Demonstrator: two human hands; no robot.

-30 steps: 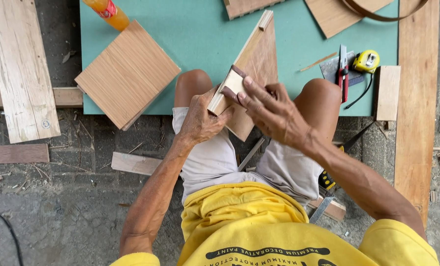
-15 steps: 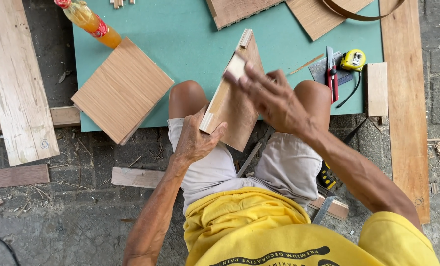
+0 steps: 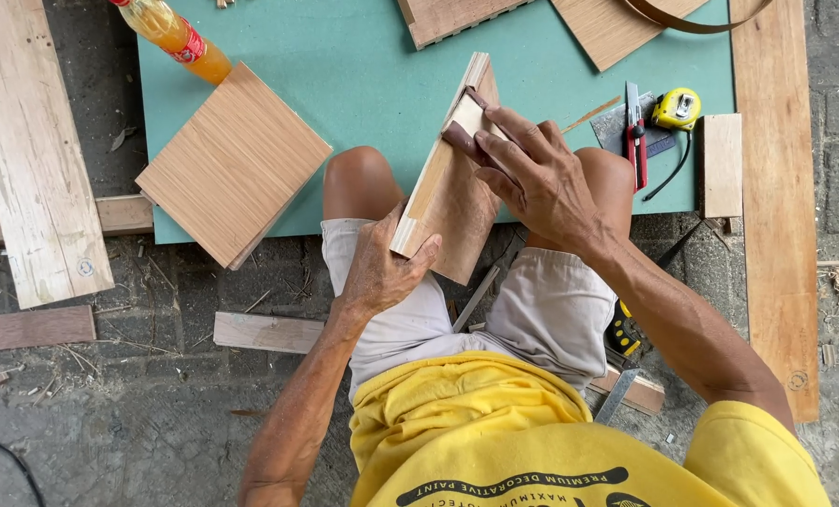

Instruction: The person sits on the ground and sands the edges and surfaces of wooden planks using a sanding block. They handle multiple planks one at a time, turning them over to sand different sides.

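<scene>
A thin wooden panel (image 3: pixel 457 202) stands tilted between my knees, its pale edge strip facing up and running toward the green board (image 3: pixel 363 66). My left hand (image 3: pixel 380 268) grips the panel's near lower corner. My right hand (image 3: pixel 537 178) presses a small wooden block wrapped in dark reddish sandpaper (image 3: pixel 466 127) against the edge strip near its far end.
A square wooden panel (image 3: pixel 232 164) lies at the left of the green board beside an orange bottle (image 3: pixel 180 38). A red utility knife (image 3: pixel 633 131), a yellow tape measure (image 3: pixel 675 108) and a small wood block (image 3: pixel 722 164) lie at the right. Planks (image 3: pixel 30 150) flank both sides.
My right hand slid the sanding block from the near end of the edge strip up toward its far end. My left hand kept its grip on the panel.
</scene>
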